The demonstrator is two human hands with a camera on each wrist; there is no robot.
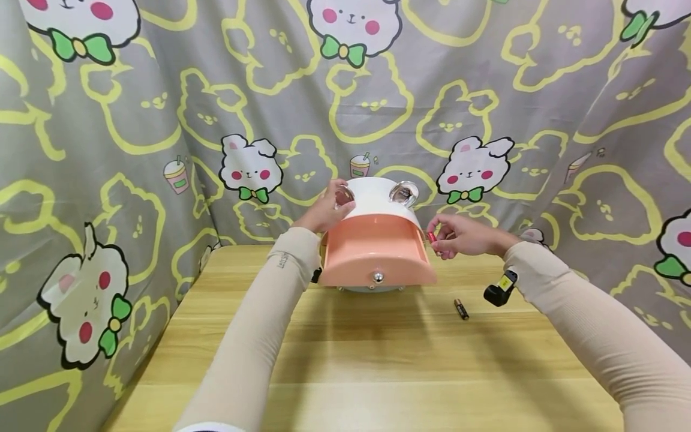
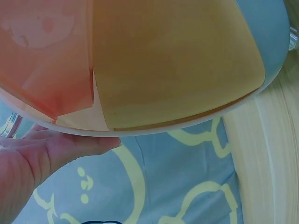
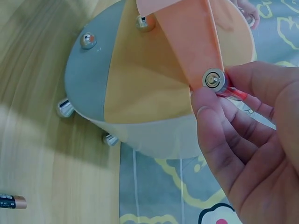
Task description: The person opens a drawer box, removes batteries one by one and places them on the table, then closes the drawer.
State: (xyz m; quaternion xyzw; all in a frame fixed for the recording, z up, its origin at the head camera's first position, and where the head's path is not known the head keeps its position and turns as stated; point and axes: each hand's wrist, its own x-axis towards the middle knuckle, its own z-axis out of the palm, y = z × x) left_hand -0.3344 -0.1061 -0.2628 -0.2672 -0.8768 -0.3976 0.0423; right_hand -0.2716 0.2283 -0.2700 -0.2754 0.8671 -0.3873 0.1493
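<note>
A small rounded drawer box (image 1: 372,191) with a white shell and two shiny ear-shaped rings stands at the back of the table. Its upper pink drawer (image 1: 372,237) is pulled out and looks empty inside. My left hand (image 1: 328,207) grips the box's upper left around one ear; in the left wrist view its thumb (image 2: 88,143) lies against the white rim. My right hand (image 1: 459,234) pinches a red battery (image 3: 215,80) between thumb and fingers, just right of the drawer's side. The battery's end faces the right wrist camera.
A black and copper battery (image 1: 461,309) lies on the wooden table (image 1: 356,366), to the right and nearer than the box. Below the pink drawer is a yellow front (image 3: 140,74) with a round silver knob. Patterned curtains (image 1: 372,90) enclose the table's back and sides.
</note>
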